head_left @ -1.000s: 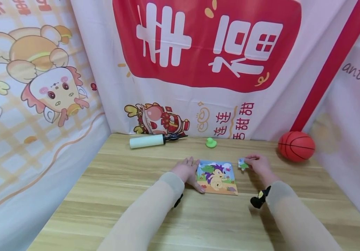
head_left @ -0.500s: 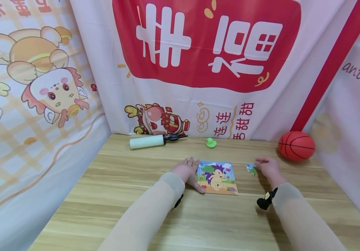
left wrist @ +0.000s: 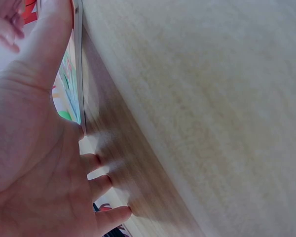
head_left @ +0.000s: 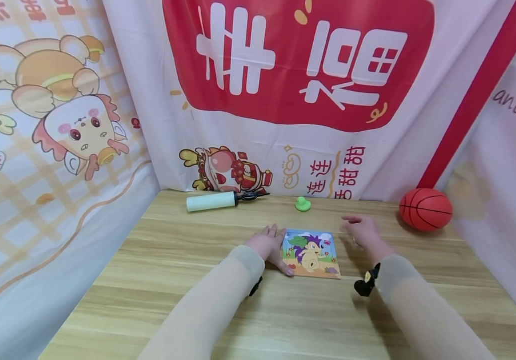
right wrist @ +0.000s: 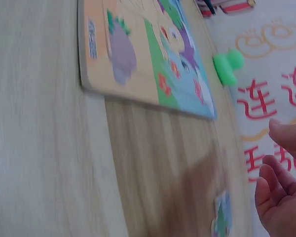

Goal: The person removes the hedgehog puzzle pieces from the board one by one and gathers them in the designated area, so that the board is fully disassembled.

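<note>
A square puzzle board (head_left: 312, 255) with a purple-haired hedgehog picture lies flat on the wooden table. My left hand (head_left: 267, 247) rests along its left side, thumb near the front left corner and fingers spread toward the back; the left wrist view shows those fingertips (left wrist: 119, 217) on the tabletop. To the right of the board, my right hand (head_left: 363, 231) hovers with loosely bent fingers and nothing between them. Below it, a small blue-and-green puzzle piece (right wrist: 222, 215) lies on the table in the right wrist view; in the head view the hand mostly hides it.
A small green toy duck (head_left: 303, 204) sits behind the board near the back cloth. Left of it lies a pale hand pump (head_left: 211, 202) with a black end. A red basketball (head_left: 426, 209) stands at the back right. Printed cloth hangs along the back and sides.
My right hand first drew the puzzle piece rightward away from the board, then let go of it and moved back to the left. The left hand and the board have stayed in place.
</note>
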Demonstrator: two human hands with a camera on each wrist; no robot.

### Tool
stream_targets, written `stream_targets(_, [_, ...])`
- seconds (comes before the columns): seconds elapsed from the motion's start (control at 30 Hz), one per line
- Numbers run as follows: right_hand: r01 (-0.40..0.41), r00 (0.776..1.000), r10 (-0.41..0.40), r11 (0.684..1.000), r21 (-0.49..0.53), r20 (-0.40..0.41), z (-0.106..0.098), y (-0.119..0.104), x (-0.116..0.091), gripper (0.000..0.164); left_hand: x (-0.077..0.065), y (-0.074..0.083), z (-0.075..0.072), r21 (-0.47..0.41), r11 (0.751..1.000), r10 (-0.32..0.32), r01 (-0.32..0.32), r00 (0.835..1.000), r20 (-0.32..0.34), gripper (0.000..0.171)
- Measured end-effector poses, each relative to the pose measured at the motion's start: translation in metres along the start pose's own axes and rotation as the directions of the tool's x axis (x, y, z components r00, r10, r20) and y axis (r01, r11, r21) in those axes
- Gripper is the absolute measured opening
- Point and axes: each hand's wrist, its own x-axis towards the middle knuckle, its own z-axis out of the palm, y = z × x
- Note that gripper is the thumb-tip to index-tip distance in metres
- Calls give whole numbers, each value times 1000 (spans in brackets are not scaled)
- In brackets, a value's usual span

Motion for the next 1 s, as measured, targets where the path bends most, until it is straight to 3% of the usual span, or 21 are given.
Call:
stream_targets(0.27, [155,978,-135,981,-121,160,50,-29,-3,31,-2,-2,-2,2,1000,2,-2,1000,7,154])
stream_targets(0.5, [186,964,-133,957,-224,232,87,-35,-7,27,-11,-2,-4,-12,1000,27,-27,999,-19,146])
stream_targets(0.73, [200,965,-146,947,-253,216,106,-35,-10,20,-7,-5,0,-10,999,51,-51,998,-21,152])
stream_targets(1.0, [125,980,-82,964,-234,184,115,-31,-7,15,0,-7,3,-3,998,62,-62,998,-32,151])
